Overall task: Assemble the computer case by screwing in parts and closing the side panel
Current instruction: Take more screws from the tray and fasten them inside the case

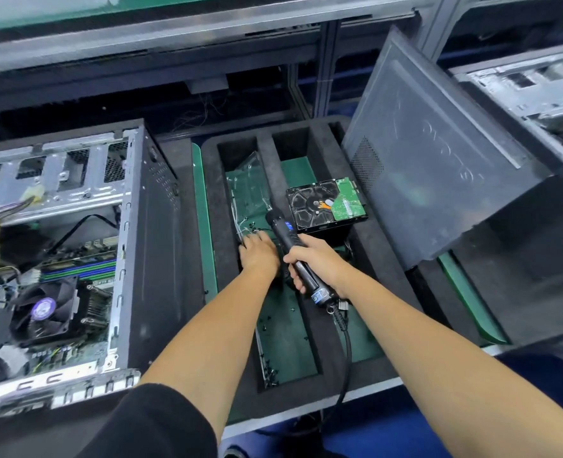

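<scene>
Black sleeve (161,421) at the bottom edge leads up the left arm to the left hand (259,251), palm down in the left compartment of the foam tray (310,399) among small loose screws (271,373) — its fingertips are hidden, so I cannot tell whether they pinch anything. Right hand (319,262) wraps its fingers around a corded electric screwdriver (295,252). Just beyond lies a hard drive (326,201). An open computer case (72,259) sits left; its side panel (438,166) leans at right.
</scene>
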